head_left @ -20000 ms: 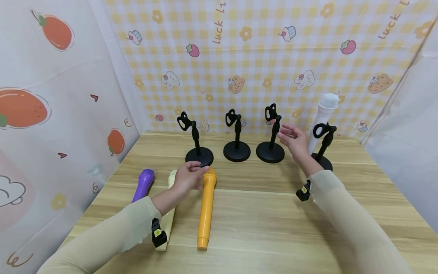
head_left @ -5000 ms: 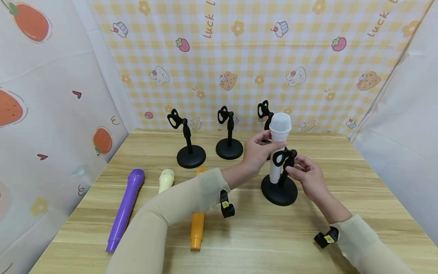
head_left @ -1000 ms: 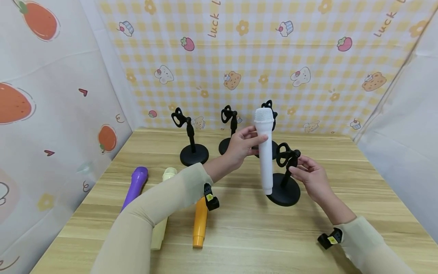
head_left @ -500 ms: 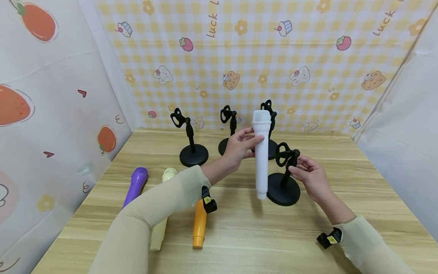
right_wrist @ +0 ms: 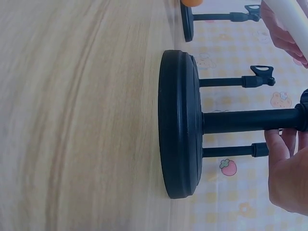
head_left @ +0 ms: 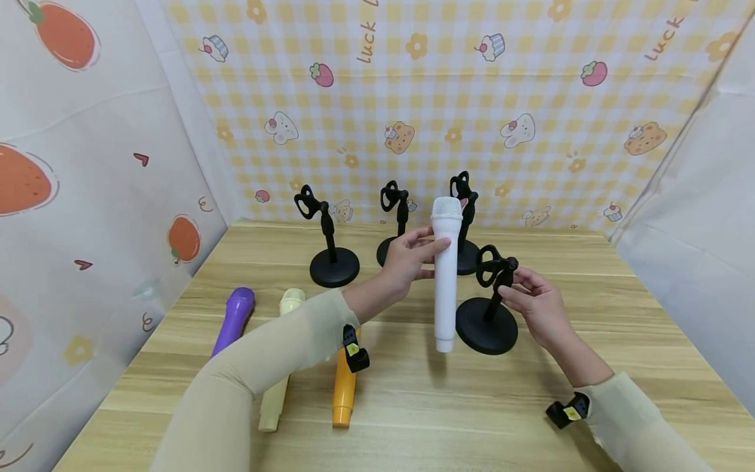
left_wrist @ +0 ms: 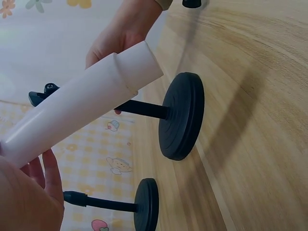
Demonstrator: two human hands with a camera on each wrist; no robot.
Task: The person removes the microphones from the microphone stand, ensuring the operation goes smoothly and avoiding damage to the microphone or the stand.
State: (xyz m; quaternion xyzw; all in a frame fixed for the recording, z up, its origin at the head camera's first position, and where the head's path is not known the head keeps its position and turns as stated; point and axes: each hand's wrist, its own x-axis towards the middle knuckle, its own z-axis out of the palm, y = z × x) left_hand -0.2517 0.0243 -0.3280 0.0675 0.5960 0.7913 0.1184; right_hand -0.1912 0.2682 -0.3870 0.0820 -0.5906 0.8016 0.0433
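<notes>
A white microphone point(head_left: 446, 282) is held nearly upright in my left hand point(head_left: 407, 262), thumb in front and fingers behind, just below its mesh head. Its lower end hangs above the table, left of the nearest black microphone stand point(head_left: 488, 326). My right hand point(head_left: 539, 306) pinches that stand's post from the right; in the right wrist view the fingers point(right_wrist: 277, 149) touch the post under the joint. The stand's clip point(head_left: 487, 265) holds nothing, and its round base rests on the table. In the left wrist view the microphone's plain tail point(left_wrist: 137, 67) crosses in front of the stand.
Behind stand three more black stands, at left point(head_left: 333, 267), in the middle point(head_left: 389, 249) and at right point(head_left: 468, 255). A purple microphone point(head_left: 237, 314), a cream microphone point(head_left: 274, 403) and an orange microphone point(head_left: 345, 393) lie at left, partly under my left arm. Patterned cloth hangs behind.
Earlier the white microphone stood against the near stand's clip. My left hand has since drawn it leftward, and over the last second slightly lower. My right hand stays on the post.
</notes>
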